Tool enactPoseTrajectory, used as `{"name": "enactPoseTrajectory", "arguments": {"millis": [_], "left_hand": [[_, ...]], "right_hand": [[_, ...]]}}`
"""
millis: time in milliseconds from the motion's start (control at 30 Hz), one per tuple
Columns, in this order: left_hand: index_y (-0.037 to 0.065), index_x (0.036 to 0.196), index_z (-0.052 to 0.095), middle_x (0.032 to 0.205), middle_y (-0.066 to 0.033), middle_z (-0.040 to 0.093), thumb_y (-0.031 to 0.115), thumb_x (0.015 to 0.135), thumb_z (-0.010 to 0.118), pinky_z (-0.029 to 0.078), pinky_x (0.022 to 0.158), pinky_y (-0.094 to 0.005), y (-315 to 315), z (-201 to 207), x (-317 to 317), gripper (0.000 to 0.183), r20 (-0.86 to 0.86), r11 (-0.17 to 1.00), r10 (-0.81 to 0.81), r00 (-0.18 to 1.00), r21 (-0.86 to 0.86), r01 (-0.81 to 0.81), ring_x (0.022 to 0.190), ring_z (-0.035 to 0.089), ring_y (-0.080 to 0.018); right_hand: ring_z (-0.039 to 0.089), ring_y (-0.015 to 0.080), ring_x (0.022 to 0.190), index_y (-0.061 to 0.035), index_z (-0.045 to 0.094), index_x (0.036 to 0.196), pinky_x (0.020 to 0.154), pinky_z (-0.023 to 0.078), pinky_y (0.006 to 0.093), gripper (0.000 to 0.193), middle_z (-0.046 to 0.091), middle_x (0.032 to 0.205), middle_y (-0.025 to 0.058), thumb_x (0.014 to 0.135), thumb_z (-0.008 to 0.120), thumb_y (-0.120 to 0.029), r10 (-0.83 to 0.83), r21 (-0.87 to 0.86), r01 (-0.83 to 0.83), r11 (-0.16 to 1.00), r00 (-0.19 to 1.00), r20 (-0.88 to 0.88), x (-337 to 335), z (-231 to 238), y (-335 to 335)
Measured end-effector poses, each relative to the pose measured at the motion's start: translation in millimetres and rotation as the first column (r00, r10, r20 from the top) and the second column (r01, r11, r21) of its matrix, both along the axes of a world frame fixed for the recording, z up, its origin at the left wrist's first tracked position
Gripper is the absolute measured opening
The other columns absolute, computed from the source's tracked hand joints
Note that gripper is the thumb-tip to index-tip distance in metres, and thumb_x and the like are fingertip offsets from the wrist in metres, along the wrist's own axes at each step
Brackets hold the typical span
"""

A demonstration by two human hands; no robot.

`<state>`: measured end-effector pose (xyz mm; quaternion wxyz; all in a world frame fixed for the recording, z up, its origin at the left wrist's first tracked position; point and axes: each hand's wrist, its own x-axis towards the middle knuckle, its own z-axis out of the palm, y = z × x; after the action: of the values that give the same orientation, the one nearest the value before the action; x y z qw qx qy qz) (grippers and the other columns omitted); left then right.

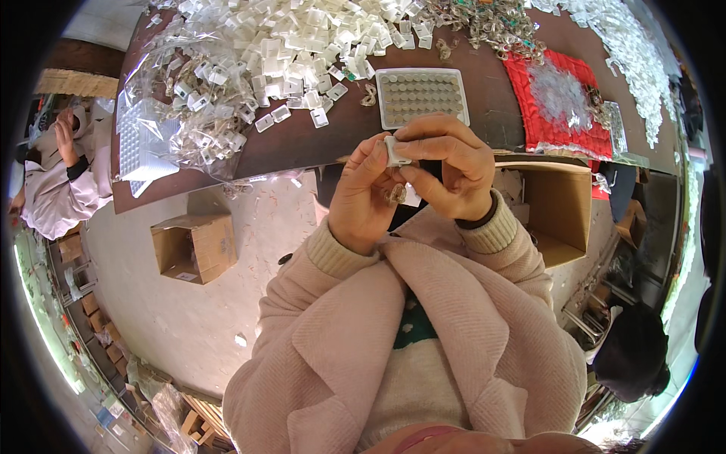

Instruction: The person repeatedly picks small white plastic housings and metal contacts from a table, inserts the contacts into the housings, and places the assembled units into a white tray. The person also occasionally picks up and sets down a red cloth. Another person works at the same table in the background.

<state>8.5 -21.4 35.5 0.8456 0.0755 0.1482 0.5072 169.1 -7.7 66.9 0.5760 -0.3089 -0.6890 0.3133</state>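
Observation:
Both my hands meet over the near edge of the table. Between them is a small white plastic housing (pixel 395 151), with a coiled thin cable (pixel 395 194) hanging beneath it. My left hand (pixel 361 189) grips the housing from the left with thumb and fingers. From the other side, my right hand (pixel 452 166) pinches it, fingertips on its top and right edge. Just beyond my hands lies a clear tray (pixel 422 98) with rows of small round pieces. A large heap of white plastic housings (pixel 302 45) covers the table at the far left.
Bundled cables (pixel 491 26) lie at the back, near a red cloth (pixel 560 102) under clear small parts. White pieces (pixel 620 53) are heaped at far right. Cardboard boxes (pixel 195 246) stand on the floor; another open carton (pixel 563 208) is under the table. A co-worker (pixel 64 174) sits at left.

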Motion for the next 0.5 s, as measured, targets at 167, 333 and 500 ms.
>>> {"name": "enactPoseTrajectory", "arguments": {"millis": [167, 333, 500], "left_hand": [[0.006, 0.120, 0.060, 0.109, -0.0017, 0.066, 0.027, 0.098, 0.065, 0.053, 0.086, -0.0275, -4.3, -0.2, 5.3, 0.031, -0.009, 1.000, 0.017, 1.000, 0.004, -0.017, 0.099, 0.064, -0.0117], [0.006, 0.124, 0.057, 0.113, -0.0016, 0.065, 0.030, 0.098, 0.063, 0.051, 0.089, -0.0283, -5.6, -4.3, 6.2, 0.036, -0.065, 0.999, 0.020, 0.998, -0.037, -0.023, 0.103, 0.062, -0.0116], [0.005, 0.126, 0.055, 0.113, -0.0021, 0.063, 0.033, 0.098, 0.063, 0.050, 0.091, -0.0295, -7.6, -5.1, 10.3, 0.040, -0.151, 0.996, 0.044, 0.988, 0.088, -0.031, 0.105, 0.060, -0.0122]], "right_hand": [[0.066, 0.0248, 0.097, -0.0031, 0.073, 0.099, 0.083, 0.053, 0.0330, 0.029, 0.067, 0.108, 0.0126, 0.072, 0.076, 0.007, -0.034, 0.086, 0.028, 0.996, 0.997, 0.069, -4.4, -2.1, 0.6], [0.066, 0.0251, 0.097, -0.0030, 0.072, 0.099, 0.082, 0.053, 0.0328, 0.029, 0.066, 0.106, 0.0119, 0.072, 0.074, 0.009, -0.055, 0.093, 0.050, 0.994, 0.997, 0.053, -7.9, -4.8, 0.8], [0.067, 0.0261, 0.094, -0.0030, 0.072, 0.098, 0.078, 0.054, 0.0332, 0.024, 0.067, 0.104, 0.0122, 0.076, 0.071, 0.007, -0.063, 0.072, 0.062, 0.995, 0.998, 0.005, -7.2, -8.5, -3.2]]}}
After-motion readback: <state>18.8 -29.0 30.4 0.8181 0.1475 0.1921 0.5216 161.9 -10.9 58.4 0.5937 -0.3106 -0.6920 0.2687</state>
